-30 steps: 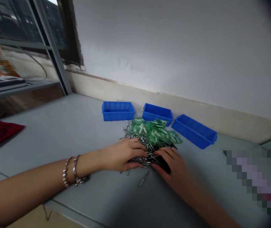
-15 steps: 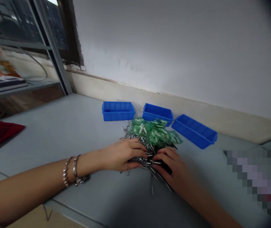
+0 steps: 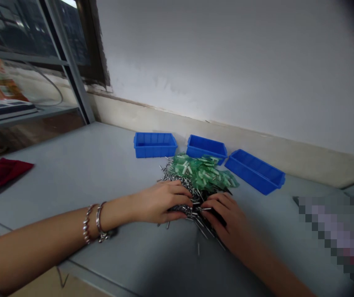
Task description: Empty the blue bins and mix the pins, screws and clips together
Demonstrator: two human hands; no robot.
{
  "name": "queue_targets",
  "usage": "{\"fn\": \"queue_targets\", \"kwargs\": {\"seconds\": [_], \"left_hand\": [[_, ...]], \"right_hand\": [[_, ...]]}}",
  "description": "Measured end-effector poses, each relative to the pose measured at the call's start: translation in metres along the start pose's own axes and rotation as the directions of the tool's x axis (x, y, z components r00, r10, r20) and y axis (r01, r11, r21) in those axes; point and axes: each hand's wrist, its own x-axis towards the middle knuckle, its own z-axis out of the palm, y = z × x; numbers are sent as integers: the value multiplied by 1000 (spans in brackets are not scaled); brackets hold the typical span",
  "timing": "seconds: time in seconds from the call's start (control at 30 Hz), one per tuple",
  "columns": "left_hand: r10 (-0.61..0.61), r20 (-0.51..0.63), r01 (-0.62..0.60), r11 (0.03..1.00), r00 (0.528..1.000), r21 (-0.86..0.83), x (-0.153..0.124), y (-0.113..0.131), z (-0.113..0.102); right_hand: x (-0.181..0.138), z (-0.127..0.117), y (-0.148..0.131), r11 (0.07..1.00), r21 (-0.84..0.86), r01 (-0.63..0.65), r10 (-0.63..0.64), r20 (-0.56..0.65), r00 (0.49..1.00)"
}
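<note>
A heap of thin metal pins (image 3: 168, 175) lies on the grey table, too small to tell their exact kind. Over its near left side rests my left hand (image 3: 161, 202), fingers curved and apart from the thumb, touching the pins. My right hand (image 3: 224, 214) is at the heap's near right side, with one short metal pin (image 3: 206, 209) between thumb and fingertips. Longer dark rods poke out below that hand. Green translucent bags (image 3: 201, 171) with small pieces in them cover the far side of the heap. One loose pin (image 3: 198, 249) lies nearer me.
Behind the heap stand a left blue bin (image 3: 155, 151), a middle blue bin (image 3: 206, 148) and a right blue bin (image 3: 254, 171), near the wall. A red packet (image 3: 6, 173) lies far left. A metal shelf frame (image 3: 74, 82) rises at the left; a blurred-out patch (image 3: 334, 231) is at right.
The short pin at my right fingertips has turned and shifted slightly up. Both hands stay at almost the same place on the heap.
</note>
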Motion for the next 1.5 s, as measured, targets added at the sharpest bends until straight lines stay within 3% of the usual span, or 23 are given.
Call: {"fn": "queue_targets", "kwargs": {"seconds": [0.3,0.57,0.7,0.8,0.9,0.97,1.0,1.27,1.5], "left_hand": [[0,-8,1,1000,1000,5,0,-1,0],[0,-18,0,1000,1000,14,-1,0,3],[-90,-149,106,989,985,107,-4,-6,-3],[-280,-316,353,914,906,202,-6,-24,-14],[-440,-436,585,758,785,288,-11,-50,-23],[-526,-470,689,660,709,299,-15,-65,-25],[-554,-460,709,639,694,299,-16,-71,-25],[-559,-360,662,673,747,328,-20,-78,-18],[-508,-327,598,738,797,311,-20,-77,-18]], "right_hand": [[5,-9,-2,998,12,-59,60,-212,975],[3,-5,-5,997,-26,-73,71,-88,994],[4,-14,19,984,-137,-110,90,-148,985],[3,-26,55,938,-304,-169,110,-205,973],[-3,-34,86,790,-460,-405,273,-328,904],[-7,-35,97,708,-506,-492,347,-358,867],[-9,-35,100,687,-521,-507,364,-358,860],[-11,-45,120,733,-517,-442,346,-275,897],[-8,-49,117,780,-406,-477,375,-307,875]]}}
